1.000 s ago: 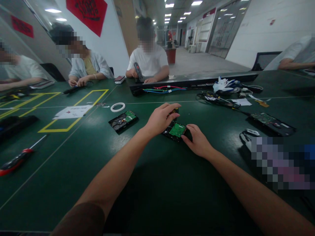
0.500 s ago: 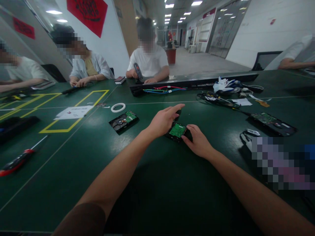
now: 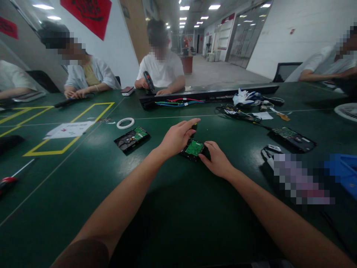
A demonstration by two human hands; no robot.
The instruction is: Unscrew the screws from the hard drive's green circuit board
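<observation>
Green-boarded drive (image 3: 194, 148): flat on the table (image 3: 178, 227), circuit board up, between the two hands; left end partly hidden by the left hand.
Left hand (image 3: 176, 139): over the drive's far left part; fingers curled around a dark item (image 3: 195, 127), thumb on the near side; grip partly hidden.
Dark item: upper part shows above the thumb, at the drive's far edge; rest hidden, kind not readable.
Right hand (image 3: 218, 160): at the drive's right end, thumb and forefinger set narrowly against its edge.
Second drive (image 3: 132, 140): left of the left hand, well apart, board showing.
White ring (image 3: 125, 123): just beyond the second drive.
Third drive (image 3: 292, 139): well to the right, near a cable bundle (image 3: 237, 112).
White gloves (image 3: 247, 97): beyond the cables.
Paper (image 3: 68, 129): far left, across yellow lines (image 3: 71, 144).
Screwdriver (image 3: 9, 180): left edge of view, red-and-black handle cut off.
Black bar (image 3: 217, 95): across the far side, coloured wires (image 3: 181, 101) alongside.
Person opposite (image 3: 161, 69): one hand on an upright dark tool (image 3: 149, 80).
</observation>
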